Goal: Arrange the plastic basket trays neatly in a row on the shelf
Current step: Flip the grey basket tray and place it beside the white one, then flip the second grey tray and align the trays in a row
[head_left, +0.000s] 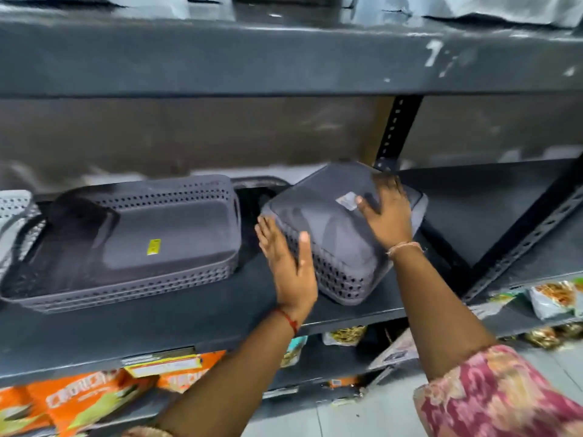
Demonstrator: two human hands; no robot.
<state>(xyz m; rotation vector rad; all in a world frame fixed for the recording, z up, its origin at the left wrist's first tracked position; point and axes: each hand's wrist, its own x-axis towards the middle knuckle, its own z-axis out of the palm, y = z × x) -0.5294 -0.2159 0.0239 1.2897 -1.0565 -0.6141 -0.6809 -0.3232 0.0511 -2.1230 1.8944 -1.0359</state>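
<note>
Pressing your right hand (383, 212) flat, fingers spread, on the upturned tray stack (340, 234), you cup its near corner with your open left hand (288, 266). It sits skewed on the shelf (195, 313), between your palms. Light, stiff, slick plastic probably; take the perforated sides, not the smooth base.

Dim, even indoor light, heavy motion blur throughout, wide-angle bending at edges
</note>
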